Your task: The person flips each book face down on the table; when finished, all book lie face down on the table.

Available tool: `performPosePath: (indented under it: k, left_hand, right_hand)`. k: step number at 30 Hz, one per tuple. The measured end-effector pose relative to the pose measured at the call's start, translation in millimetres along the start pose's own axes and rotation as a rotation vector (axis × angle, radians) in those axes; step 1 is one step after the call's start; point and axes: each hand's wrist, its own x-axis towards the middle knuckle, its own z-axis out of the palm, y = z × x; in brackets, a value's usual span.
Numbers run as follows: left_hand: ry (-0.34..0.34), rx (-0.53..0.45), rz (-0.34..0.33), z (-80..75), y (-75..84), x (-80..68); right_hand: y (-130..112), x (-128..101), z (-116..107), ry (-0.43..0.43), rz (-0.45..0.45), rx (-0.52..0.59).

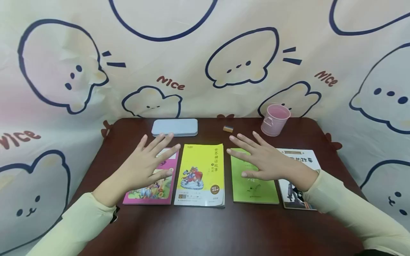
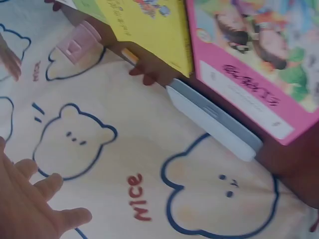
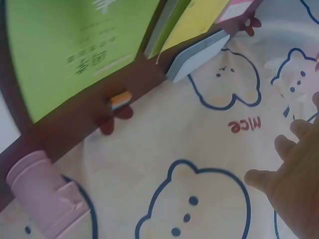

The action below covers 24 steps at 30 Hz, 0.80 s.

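Observation:
Four books lie in a row on the dark brown table [image 1: 205, 231]: a pink one [image 1: 153, 188], a yellow one [image 1: 201, 174], a green one [image 1: 253, 186] and a white one [image 1: 299, 177]. My left hand [image 1: 150, 161] hovers spread and flat over the pink book [image 2: 259, 64], holding nothing. My right hand [image 1: 262, 160] hovers spread over the green book [image 3: 70, 50], also holding nothing. In the wrist views, fingers of the left hand [image 2: 30, 204] and of the right hand [image 3: 294, 179] show straight against the backdrop.
A pale blue pencil case [image 1: 174, 127] lies at the table's back edge. A small eraser [image 1: 227, 128] and a pink bucket-shaped cup [image 1: 274, 120] stand at the back right. A cartoon-printed cloth [image 1: 205, 53] hangs behind the table.

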Motion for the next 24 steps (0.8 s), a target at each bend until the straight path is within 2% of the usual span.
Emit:
performPosePath:
  k: [9,12,18,24]
  left_hand:
    - [-0.016,0.012,-0.109,6.3,-15.2,-34.7]
    - [-0.021,-0.002,-0.138,9.0,-19.5,-39.1]
    - [-0.069,-0.051,-0.205,23.8,-26.9,-48.9]
    - [-0.104,-0.071,-0.291,39.2,-30.2,-65.8]
  right_hand:
    - [-14,34,8,-0.024,-0.056,0.037]
    - [-15,41,9,-0.035,-0.054,0.049]
    - [-21,54,16,-0.080,-0.051,0.066]
    - [-27,72,32,-0.120,-0.056,0.052]
